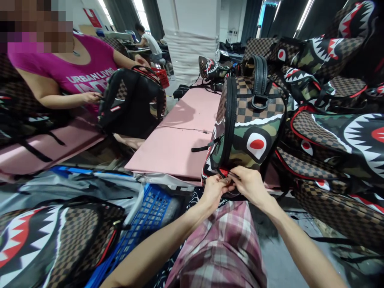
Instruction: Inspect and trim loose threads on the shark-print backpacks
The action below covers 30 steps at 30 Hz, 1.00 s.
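Note:
A backpack (260,120) with a brown check top, camouflage side and red-and-white eye patch lies on its side at the pink table's near edge. Its black carry handle (260,82) points up and away from me. At the backpack's near end, my left hand (216,188) pinches the edge, fingers bent together. My right hand (248,182) presses close beside it, thumb and fingers closed on the same edge. Red lining (223,172) shows just above the fingertips. The exact bit between the fingers is too small to make out.
The pink tabletop (180,116) stretches away ahead. Stacked backpacks (336,140) crowd the right side. Lower left, a blue plastic basket (153,208) stands by another backpack (81,236). Across the table a co-worker in a magenta shirt (93,60) handles a black backpack (135,104).

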### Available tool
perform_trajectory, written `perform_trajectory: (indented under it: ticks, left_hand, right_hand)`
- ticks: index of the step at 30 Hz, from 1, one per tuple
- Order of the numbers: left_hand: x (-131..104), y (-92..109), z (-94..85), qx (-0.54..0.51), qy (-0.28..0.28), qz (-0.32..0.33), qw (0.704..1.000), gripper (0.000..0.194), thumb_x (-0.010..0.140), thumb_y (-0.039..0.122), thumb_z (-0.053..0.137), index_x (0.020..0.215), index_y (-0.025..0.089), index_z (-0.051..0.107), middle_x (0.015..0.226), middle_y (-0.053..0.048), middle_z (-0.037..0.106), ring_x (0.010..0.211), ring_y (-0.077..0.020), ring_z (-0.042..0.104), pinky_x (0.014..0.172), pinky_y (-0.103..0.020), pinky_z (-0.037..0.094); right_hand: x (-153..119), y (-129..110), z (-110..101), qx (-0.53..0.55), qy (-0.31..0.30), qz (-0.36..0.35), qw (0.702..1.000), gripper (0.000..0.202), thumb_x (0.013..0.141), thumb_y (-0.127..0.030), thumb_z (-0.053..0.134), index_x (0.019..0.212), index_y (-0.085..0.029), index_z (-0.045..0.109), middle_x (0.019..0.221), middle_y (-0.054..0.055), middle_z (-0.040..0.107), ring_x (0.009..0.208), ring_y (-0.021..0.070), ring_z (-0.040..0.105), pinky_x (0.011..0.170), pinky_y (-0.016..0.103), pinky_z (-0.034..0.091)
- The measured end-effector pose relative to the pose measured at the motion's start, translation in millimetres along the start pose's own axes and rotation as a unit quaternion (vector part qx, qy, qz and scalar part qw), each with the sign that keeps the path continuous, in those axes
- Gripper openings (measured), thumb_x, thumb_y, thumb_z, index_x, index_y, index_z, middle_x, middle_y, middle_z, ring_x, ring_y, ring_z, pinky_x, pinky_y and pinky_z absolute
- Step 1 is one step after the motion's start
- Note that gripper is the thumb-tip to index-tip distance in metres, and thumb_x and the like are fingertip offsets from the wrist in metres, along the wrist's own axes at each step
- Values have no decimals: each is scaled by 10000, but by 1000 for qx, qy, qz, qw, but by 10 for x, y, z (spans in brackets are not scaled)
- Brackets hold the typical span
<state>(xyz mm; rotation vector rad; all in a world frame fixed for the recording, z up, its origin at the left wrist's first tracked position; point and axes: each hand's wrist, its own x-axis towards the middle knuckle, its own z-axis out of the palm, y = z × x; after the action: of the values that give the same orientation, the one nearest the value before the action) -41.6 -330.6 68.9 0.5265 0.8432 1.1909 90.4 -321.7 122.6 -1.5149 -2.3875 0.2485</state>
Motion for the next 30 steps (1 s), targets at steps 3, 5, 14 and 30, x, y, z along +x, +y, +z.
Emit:
perform_trajectory:
  ticks: [3,5,14,30]
  left_hand:
    - [-40,21,-105,18,24,-19,999,198,605,173,744,737,74,633,741,-75,658,693,-183,668,606,-226,529]
    - [-75,18,-161,29,43,-30,998,190,613,172,738,728,73,623,751,-87,661,711,-201,675,609,-229,528]
    - [-109,64,-311,231,33,-74,970,364,709,437,634,807,87,604,747,-115,679,652,-208,671,554,-268,502]
    - [-83,324,-361,699,83,49,709,450,859,352,318,569,167,608,577,-57,649,622,-190,617,608,-268,368]
  right_hand:
    - [-293,288,-8,148,64,-18,987,260,918,-288,407,888,-171,638,814,43,661,729,133,613,678,225,445]
    - [-440,448,26,172,91,-15,981,237,909,-291,437,931,-172,641,838,49,666,745,139,613,689,239,452]
    - [-267,469,367,137,296,-107,939,206,783,-230,648,660,-184,490,586,-23,504,508,86,474,490,203,370]
    - [-251,585,418,110,296,-152,937,129,815,-120,571,718,-174,505,656,0,552,540,79,513,502,181,386]
